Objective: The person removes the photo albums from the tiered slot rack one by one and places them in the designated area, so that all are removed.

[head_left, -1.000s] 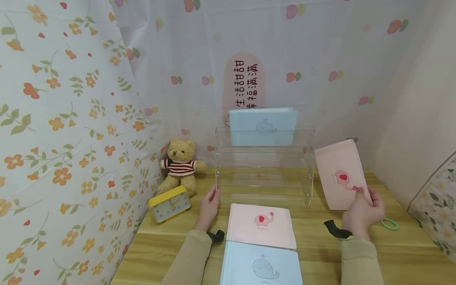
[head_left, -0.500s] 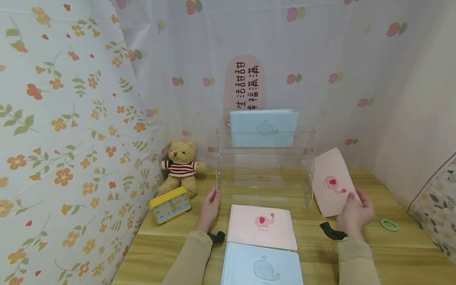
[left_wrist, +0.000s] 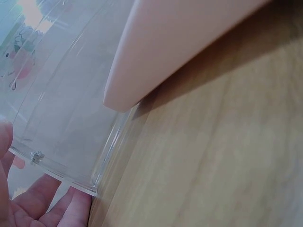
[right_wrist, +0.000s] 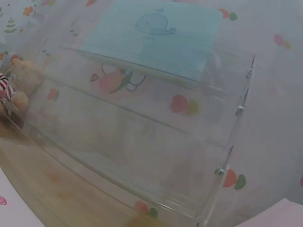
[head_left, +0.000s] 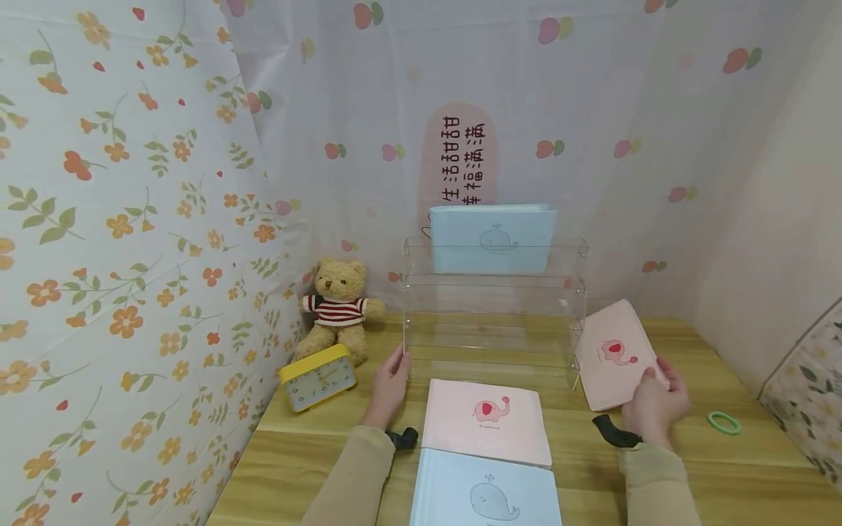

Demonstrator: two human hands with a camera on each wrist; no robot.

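Note:
My right hand (head_left: 658, 403) pinches the lower right edge of a pink booklet (head_left: 601, 365) with an elephant drawing, tilted, beside the rack's right side. A pale pink corner of this booklet (right_wrist: 279, 216) shows in the right wrist view. At the lower left of the clear acrylic rack (head_left: 493, 351), my left hand (head_left: 388, 387) holds the side panel, its fingers (left_wrist: 40, 196) against the outside. On the rack's top tier leans a blue whale booklet (head_left: 493, 256). Before the rack lie another pink elephant booklet (head_left: 487, 431) and a blue whale booklet (head_left: 460, 497).
A teddy bear (head_left: 338, 310) in a striped sweater sits left of the rack, with a yellow alarm clock (head_left: 319, 378) in front of it. A green ring (head_left: 724, 422) lies on the wooden table (head_left: 316, 453) to the right. Patterned cloth (head_left: 342, 88) hangs behind.
My right hand has moved left with the pink booklet, which is now lower and closer to the rack's right side. The green ring is now uncovered. My left hand stays at the rack.

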